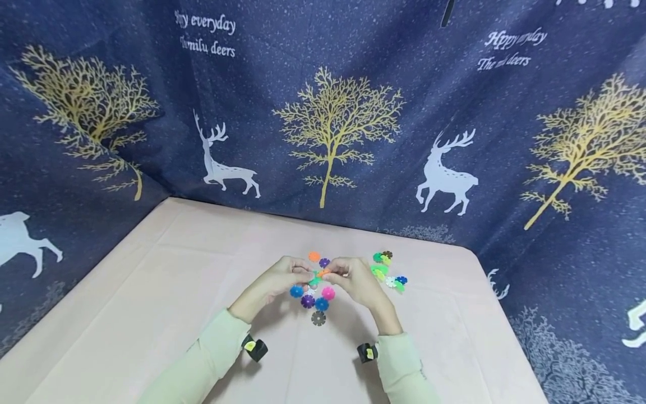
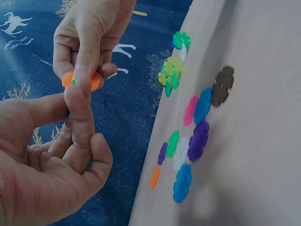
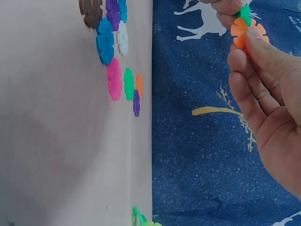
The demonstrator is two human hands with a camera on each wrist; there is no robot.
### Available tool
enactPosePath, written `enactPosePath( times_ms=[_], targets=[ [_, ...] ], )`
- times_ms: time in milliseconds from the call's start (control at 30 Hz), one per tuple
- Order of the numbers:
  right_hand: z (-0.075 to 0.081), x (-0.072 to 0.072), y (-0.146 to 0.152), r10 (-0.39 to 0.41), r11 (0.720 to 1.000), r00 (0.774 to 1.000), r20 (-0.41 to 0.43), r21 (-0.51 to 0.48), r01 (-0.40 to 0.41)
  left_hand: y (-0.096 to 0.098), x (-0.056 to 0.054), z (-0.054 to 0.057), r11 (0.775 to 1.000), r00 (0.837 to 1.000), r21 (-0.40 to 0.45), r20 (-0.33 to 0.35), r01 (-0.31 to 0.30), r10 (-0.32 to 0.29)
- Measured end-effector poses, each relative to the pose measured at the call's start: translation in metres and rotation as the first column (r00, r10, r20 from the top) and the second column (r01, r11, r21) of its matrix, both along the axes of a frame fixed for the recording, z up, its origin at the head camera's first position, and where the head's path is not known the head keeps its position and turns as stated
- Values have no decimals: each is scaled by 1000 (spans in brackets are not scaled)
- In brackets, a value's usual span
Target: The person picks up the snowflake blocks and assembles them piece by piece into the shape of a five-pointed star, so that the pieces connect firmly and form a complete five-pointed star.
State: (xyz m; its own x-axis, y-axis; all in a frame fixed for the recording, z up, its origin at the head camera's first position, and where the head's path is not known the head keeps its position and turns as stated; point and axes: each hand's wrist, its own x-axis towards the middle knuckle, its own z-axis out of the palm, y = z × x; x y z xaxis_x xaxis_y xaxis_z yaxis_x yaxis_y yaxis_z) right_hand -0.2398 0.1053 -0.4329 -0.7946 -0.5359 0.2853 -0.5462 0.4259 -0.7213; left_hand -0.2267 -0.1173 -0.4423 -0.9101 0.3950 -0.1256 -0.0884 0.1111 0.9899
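My left hand (image 1: 278, 279) pinches a green snowflake disc (image 3: 244, 15) between thumb and fingers. With thumb and fingertips, my right hand (image 1: 357, 279) pinches an orange snowflake disc (image 3: 240, 32). The two discs meet edge to edge above the table, at an angle to each other; fingers cover the contact, so I cannot tell how deeply they are slotted. Beneath the hands lie loose discs: pink (image 1: 328, 293), blue (image 1: 321, 304), purple (image 1: 308, 301) and brown-grey (image 1: 318, 318). In the left wrist view a white disc (image 2: 181, 154) and another green disc (image 2: 172, 144) lie among them.
Right of the hands are small clusters of discs: green and yellow (image 1: 379, 271), green with brown (image 1: 378, 257), white with blue (image 1: 391, 281). A loose orange disc (image 1: 314, 256) lies behind the hands. Dark patterned cloth (image 1: 353, 185) hangs behind the pale table (image 1: 202, 269).
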Motion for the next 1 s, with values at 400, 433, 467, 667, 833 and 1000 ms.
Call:
enactPosePath(
  times_ms=[400,433,467,667,833,1000],
  targets=[
    [-13,-5,5,20,997,996,82,70,-25,-5,3,-7,994,994,-36,-9,105,-106],
    [-14,-6,6,20,997,996,92,74,-27,-5,3,-6,993,994,-32,-13,110,-111],
    [-16,-7,6,20,996,995,100,79,-28,-6,3,-6,993,993,-26,-12,116,-116],
    [-27,-13,6,7,994,989,145,106,-22,-11,4,-7,992,992,-6,5,125,-125],
    [-38,-17,9,55,992,981,186,99,-74,-13,5,-7,992,992,-13,-1,127,-127],
    [-46,-22,14,79,988,972,221,113,-106,-15,6,-7,994,994,-23,-12,106,-107]
  ],
)
